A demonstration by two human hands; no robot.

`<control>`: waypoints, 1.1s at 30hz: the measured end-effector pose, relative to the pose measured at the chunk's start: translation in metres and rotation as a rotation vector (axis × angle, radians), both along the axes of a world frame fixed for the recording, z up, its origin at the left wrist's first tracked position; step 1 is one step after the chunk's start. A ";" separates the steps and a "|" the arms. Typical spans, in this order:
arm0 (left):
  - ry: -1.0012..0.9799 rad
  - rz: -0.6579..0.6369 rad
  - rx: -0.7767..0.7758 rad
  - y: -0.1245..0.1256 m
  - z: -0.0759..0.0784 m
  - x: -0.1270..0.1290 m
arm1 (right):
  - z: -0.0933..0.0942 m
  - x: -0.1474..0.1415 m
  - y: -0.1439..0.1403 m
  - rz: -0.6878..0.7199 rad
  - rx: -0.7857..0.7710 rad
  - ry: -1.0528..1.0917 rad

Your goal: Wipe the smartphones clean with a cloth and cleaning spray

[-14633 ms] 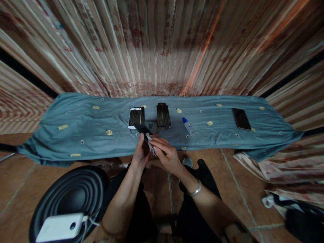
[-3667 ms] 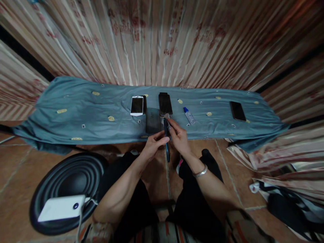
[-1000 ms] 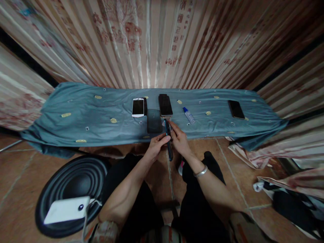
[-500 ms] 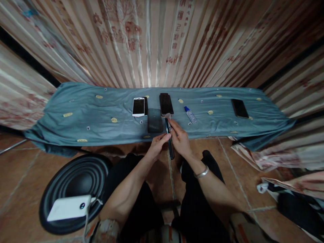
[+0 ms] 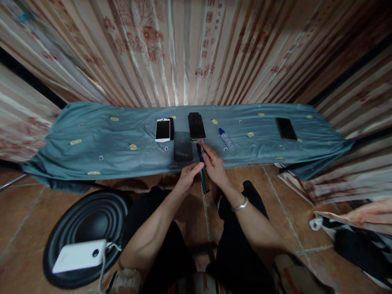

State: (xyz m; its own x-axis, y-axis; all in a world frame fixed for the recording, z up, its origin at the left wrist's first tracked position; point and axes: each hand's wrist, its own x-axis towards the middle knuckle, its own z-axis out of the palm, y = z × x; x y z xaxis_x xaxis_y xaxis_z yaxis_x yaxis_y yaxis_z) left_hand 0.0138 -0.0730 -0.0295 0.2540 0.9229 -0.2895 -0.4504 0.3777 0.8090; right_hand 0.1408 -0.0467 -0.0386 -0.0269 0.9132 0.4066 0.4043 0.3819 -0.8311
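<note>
My left hand (image 5: 187, 178) is closed on a dark phone (image 5: 202, 178) turned on its narrow side, its thumb on the near edge. My right hand (image 5: 215, 166) pinches a small pale wipe (image 5: 200, 141) against the far end of that phone. Just beyond my hands, a dark phone or case (image 5: 183, 147) lies flat on the blue cloth (image 5: 143, 161). Behind it are a black phone (image 5: 196, 125) and a white phone (image 5: 163, 130), which partly covers another dark one. A small clear bottle with a blue cap (image 5: 226, 138) lies right of my hands.
Another black phone (image 5: 286, 128) lies at the cloth's right side. Curtains (image 5: 171, 53) hang behind the covered surface. On the floor to the left, a white power bank (image 5: 79, 256) with a cable rests on a round black ribbed stool (image 5: 92, 220).
The whole view has shifted slightly, so things appear a little further left. The phone in my hands has tipped slightly, showing more of its bluish side. Both hands keep their hold.
</note>
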 end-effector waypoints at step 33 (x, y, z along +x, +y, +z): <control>0.034 -0.035 -0.025 0.007 -0.006 0.005 | -0.002 0.007 0.007 0.001 -0.052 0.054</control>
State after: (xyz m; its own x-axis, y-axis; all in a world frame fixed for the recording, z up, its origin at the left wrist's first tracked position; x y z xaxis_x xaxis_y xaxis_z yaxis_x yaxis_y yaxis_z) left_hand 0.0183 -0.0655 -0.0352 0.2755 0.9061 -0.3211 -0.4091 0.4127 0.8138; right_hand 0.1478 -0.0396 -0.0406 -0.0069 0.9333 0.3590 0.3584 0.3375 -0.8704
